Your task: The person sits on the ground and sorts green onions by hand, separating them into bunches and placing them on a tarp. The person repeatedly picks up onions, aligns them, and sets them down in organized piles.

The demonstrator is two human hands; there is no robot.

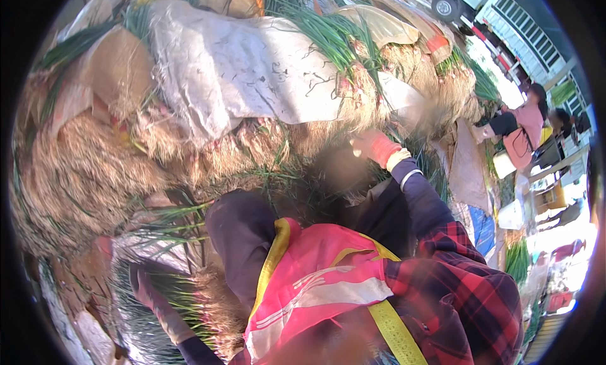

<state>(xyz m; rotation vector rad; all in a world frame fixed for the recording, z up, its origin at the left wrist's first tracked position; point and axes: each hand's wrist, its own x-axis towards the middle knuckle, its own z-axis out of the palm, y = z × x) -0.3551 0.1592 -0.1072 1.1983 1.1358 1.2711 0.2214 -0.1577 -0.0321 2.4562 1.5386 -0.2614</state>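
Observation:
My right hand (pixel 377 148), in a red glove with pale fingertips, is just below the hanging roots of a spring onion bundle (pixel 362 90). Its fingers are bent, and whether they grip anything is unclear. At the lower left, my gloved left hand (pixel 146 289) lies over the green leaves of a row of spring onions (pixel 182 301). Their pinkish bulbs and tan roots point towards my body. Blur hides whether those fingers hold any stalks. In front of me, a white woven sheet (pixel 246 62) covers a long heap of spring onions with roots (pixel 213 157) sticking out below it.
More root bundles (pixel 90 171) are heaped at the left. A seated person (pixel 523 123) in pink is at the right, with a white bucket (pixel 511 215) nearby. A truck (pixel 511 29) stands at the upper right. Loose leaves (pixel 279 175) litter the ground before my knees.

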